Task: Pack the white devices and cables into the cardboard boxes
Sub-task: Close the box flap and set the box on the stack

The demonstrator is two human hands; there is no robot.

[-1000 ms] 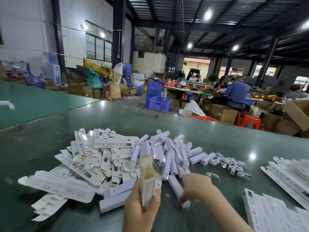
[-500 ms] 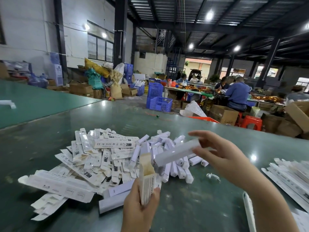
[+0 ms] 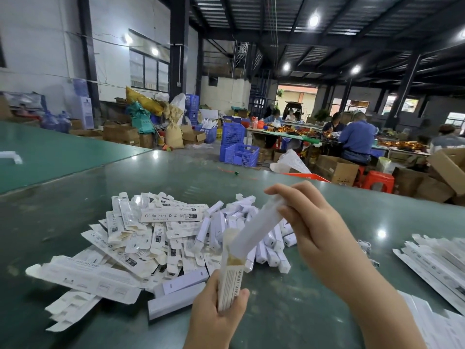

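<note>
Right hand [image 3: 317,230] has swung the device [image 3: 259,229] down to the box [image 3: 230,280] mouth, left hand [image 3: 216,316] gripping the box; insertion starts.

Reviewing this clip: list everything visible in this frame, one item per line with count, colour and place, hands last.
held box: one, white and tan, upright, open top, in left hand.
held device: one, white, tilted, lower end at the box mouth, in right hand.
flat boxes: a heap, white, table left of centre.
loose devices: many, white, table centre.
cables: a few, white, mostly hidden behind the right arm.
stacked boxes: many, white, right edge.
table: one, grey-green.
blue crates: several, floor beyond.
seated people: several, far benches.
left hand: grips the box.
right hand: pinches the device.
</note>
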